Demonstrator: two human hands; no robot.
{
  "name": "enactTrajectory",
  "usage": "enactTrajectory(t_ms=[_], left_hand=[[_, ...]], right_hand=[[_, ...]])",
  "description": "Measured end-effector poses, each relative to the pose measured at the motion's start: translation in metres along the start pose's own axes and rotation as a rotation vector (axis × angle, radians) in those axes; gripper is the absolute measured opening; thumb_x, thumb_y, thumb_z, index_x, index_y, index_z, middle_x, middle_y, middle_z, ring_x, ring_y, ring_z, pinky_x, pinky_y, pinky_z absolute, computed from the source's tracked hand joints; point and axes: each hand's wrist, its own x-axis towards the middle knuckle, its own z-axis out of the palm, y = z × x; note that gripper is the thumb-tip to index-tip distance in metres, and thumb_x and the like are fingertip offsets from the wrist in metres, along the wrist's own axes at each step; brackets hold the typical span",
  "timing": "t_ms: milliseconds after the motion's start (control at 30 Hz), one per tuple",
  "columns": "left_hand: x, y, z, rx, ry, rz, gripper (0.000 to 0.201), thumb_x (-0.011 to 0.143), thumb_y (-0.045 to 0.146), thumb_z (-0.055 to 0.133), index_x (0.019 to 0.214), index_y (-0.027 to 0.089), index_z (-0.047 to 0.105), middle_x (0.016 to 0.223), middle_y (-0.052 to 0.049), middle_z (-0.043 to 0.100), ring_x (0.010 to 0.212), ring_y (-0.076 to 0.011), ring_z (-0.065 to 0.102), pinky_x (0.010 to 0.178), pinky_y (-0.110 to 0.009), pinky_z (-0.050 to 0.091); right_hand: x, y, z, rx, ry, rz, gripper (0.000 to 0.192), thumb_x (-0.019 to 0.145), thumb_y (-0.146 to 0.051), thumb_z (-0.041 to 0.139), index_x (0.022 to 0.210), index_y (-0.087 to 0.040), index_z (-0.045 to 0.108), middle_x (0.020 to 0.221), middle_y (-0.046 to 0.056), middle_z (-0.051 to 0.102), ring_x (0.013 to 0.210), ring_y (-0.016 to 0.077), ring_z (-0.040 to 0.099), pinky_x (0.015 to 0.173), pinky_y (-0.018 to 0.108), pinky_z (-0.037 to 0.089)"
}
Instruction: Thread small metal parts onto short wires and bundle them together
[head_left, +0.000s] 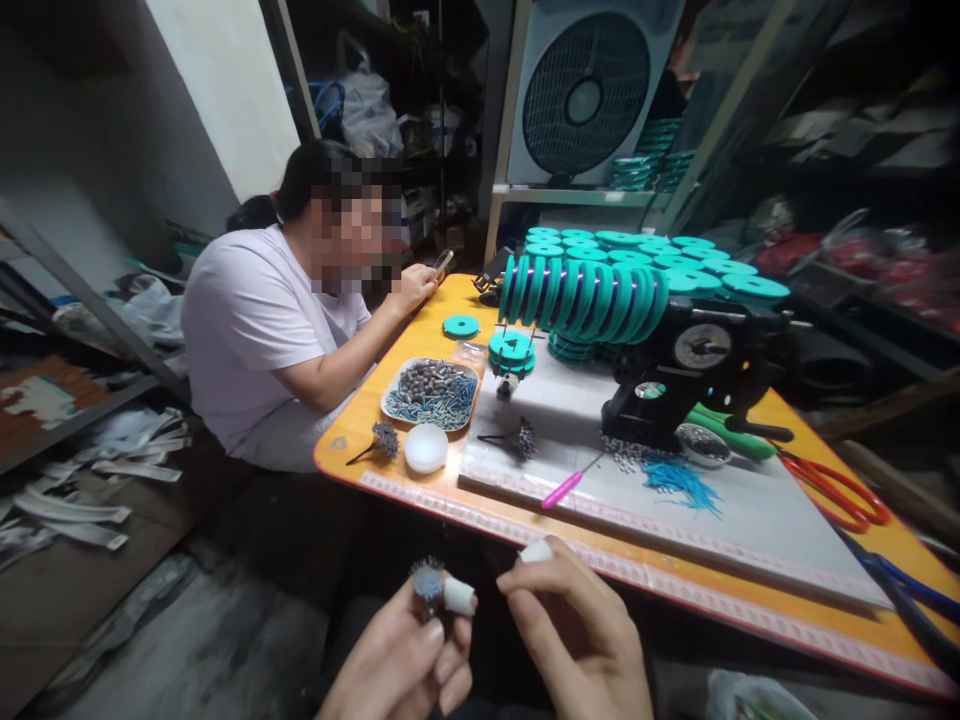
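My left hand (405, 655) is at the bottom of the view, closed around a small grey bristly bundle (428, 578); its index fingertip wears a white tape cap. My right hand (577, 630) is beside it, fingers curled, with a white taped fingertip (535, 551) raised; whether it pinches anything I cannot tell. Both hands are in front of the orange table's (420, 345) near edge. On the table lie a white board (757, 515), a pink-handled tool (564, 488), blue tubes (679, 480) and two more bristly bundles (385, 438) (525, 438).
A person in a white shirt (255, 320) sits at the table's left, hands raised. A tray of grey pieces and blue tubes (433, 393), a white lid (426, 447), teal spools (585, 295), a black machine (690, 375), red scissors (836, 490), a fan (585, 90) behind.
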Motion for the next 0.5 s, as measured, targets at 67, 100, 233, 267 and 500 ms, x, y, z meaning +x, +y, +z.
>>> enactTrajectory(t_ms=[67, 100, 233, 267, 500], left_hand=[[0.001, -0.002, -0.001, 0.031, 0.035, 0.034, 0.034, 0.070, 0.038, 0.087, 0.088, 0.012, 0.074, 0.077, -0.004, 0.062, 0.062, -0.0052, 0.051, 0.055, -0.019, 0.040], [0.001, -0.003, -0.001, 0.053, 0.058, 0.037, 0.036, 0.070, 0.040, 0.087, 0.087, 0.011, 0.073, 0.075, -0.003, 0.062, 0.061, -0.0055, 0.051, 0.055, -0.019, 0.041], [0.005, -0.009, 0.000, 0.238, 0.110, 0.059, 0.048, 0.070, 0.056, 0.082, 0.084, 0.012, 0.067, 0.063, 0.000, 0.057, 0.056, -0.0078, 0.052, 0.056, -0.021, 0.044], [0.006, -0.010, 0.001, 0.302, 0.108, 0.078, 0.049, 0.072, 0.059, 0.079, 0.083, 0.013, 0.065, 0.059, 0.001, 0.056, 0.055, -0.0084, 0.053, 0.057, -0.022, 0.045], [0.007, -0.009, 0.005, 0.681, 0.175, 0.156, 0.058, 0.082, 0.071, 0.059, 0.091, 0.014, 0.065, 0.060, 0.000, 0.057, 0.051, -0.0089, 0.053, 0.055, -0.020, 0.044]], right_hand=[[-0.002, 0.002, 0.001, -0.077, 0.012, 0.005, 0.008, 0.091, -0.018, 0.062, 0.089, -0.020, 0.069, 0.075, -0.002, 0.062, 0.066, 0.0031, 0.061, 0.061, 0.010, 0.048], [-0.002, 0.002, 0.002, -0.099, 0.011, 0.008, 0.009, 0.092, -0.018, 0.062, 0.090, -0.020, 0.070, 0.075, -0.002, 0.063, 0.067, 0.0032, 0.062, 0.061, 0.010, 0.048], [0.004, -0.002, 0.002, -0.102, -0.050, 0.001, 0.010, 0.090, -0.019, 0.065, 0.089, -0.023, 0.074, 0.074, -0.003, 0.066, 0.067, 0.0026, 0.063, 0.063, 0.010, 0.049], [0.008, -0.004, 0.002, -0.095, -0.055, -0.002, 0.010, 0.089, -0.019, 0.067, 0.086, -0.024, 0.075, 0.072, -0.004, 0.065, 0.065, 0.0023, 0.062, 0.062, 0.010, 0.048], [0.019, -0.010, 0.005, 0.039, -0.066, 0.064, 0.012, 0.087, -0.020, 0.069, 0.090, -0.024, 0.080, 0.071, 0.000, 0.061, 0.062, 0.0027, 0.062, 0.056, 0.009, 0.050]])
